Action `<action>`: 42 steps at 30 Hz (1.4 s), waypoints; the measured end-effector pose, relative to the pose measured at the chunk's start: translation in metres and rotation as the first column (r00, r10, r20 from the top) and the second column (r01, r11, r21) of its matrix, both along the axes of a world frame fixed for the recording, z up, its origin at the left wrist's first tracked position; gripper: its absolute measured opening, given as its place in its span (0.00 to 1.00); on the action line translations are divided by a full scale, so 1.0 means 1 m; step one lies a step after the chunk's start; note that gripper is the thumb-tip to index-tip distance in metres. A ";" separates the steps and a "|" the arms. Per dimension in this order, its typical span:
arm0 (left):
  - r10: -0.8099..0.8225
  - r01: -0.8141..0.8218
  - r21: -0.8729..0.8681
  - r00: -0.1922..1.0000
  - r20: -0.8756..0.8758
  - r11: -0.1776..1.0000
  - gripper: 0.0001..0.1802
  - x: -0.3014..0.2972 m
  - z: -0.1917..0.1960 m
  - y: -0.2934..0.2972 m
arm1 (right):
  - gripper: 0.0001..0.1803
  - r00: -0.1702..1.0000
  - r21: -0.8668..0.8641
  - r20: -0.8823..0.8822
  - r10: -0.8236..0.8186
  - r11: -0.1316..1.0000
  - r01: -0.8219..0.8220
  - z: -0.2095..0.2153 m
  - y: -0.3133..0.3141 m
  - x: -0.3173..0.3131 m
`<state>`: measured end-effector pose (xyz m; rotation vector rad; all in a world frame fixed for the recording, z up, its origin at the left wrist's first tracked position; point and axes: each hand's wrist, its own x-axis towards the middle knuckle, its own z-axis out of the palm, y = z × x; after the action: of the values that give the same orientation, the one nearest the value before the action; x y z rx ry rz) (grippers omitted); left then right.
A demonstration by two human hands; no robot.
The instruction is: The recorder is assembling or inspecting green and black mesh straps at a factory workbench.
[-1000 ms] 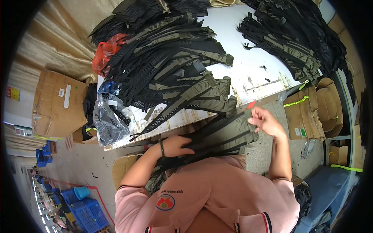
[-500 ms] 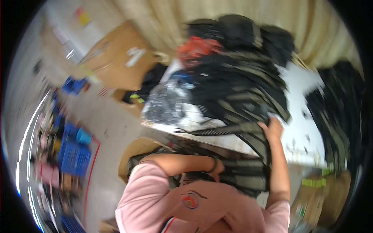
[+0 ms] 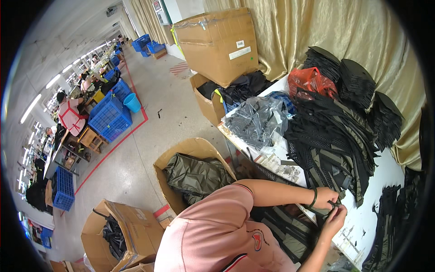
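My left hand [image 3: 325,198], with a dark band at its wrist, and my right hand [image 3: 334,218] meet over the front edge of the white table [image 3: 353,226]. Both are closed, fingertips pinched together on a thin black strap [image 3: 333,205], mostly covered by the fingers. Below them, a black and olive strap piece [image 3: 290,231] lies against my front, partly behind my arm. Just beyond the hands, a heap of black mesh and olive strap pieces [image 3: 328,140] spreads over the table.
Clear plastic bags [image 3: 256,120], a red bag [image 3: 311,83] and stacked black panels [image 3: 358,81] sit on the table. More dark straps [image 3: 385,226] lie at right. An open carton with olive fabric [image 3: 197,174] and another carton [image 3: 129,231] stand at left. People work farther off.
My left hand has come up from the lower strap piece to join the right hand, and both now pinch the strap. The view has swung left, showing more floor and cartons.
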<state>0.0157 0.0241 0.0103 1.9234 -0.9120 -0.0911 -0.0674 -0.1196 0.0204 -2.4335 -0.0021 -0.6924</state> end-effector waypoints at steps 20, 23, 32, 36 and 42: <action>0.006 -0.014 0.051 0.989 0.149 0.999 0.11 -0.063 0.027 0.001 | 0.11 0.984 0.921 -0.079 0.158 0.390 0.011 -0.007 -0.013 -0.020; -0.114 0.113 0.069 0.993 0.015 0.991 0.11 -0.059 0.026 -0.009 | 0.09 0.972 0.833 -0.115 0.207 0.554 -0.019 0.001 -0.005 -0.036; -0.369 0.136 -0.431 0.770 -0.521 0.892 0.09 -0.026 0.045 0.036 | 0.17 0.691 0.989 0.145 0.708 -0.112 -0.093 -0.014 0.000 -0.032; -0.307 0.079 -0.377 0.742 -0.596 0.923 0.09 -0.027 0.041 0.037 | 0.12 0.711 0.965 0.221 0.668 -0.255 -0.060 -0.002 0.009 -0.039; -0.313 0.024 -0.450 0.752 -0.580 0.892 0.08 -0.032 0.035 0.027 | 0.05 0.803 0.915 0.284 0.523 -0.399 -0.063 0.007 0.011 -0.046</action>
<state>-0.0163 0.0508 0.0455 1.2531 -0.5670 -0.5879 -0.1133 -0.1083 0.0274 -0.5782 -0.0105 0.1599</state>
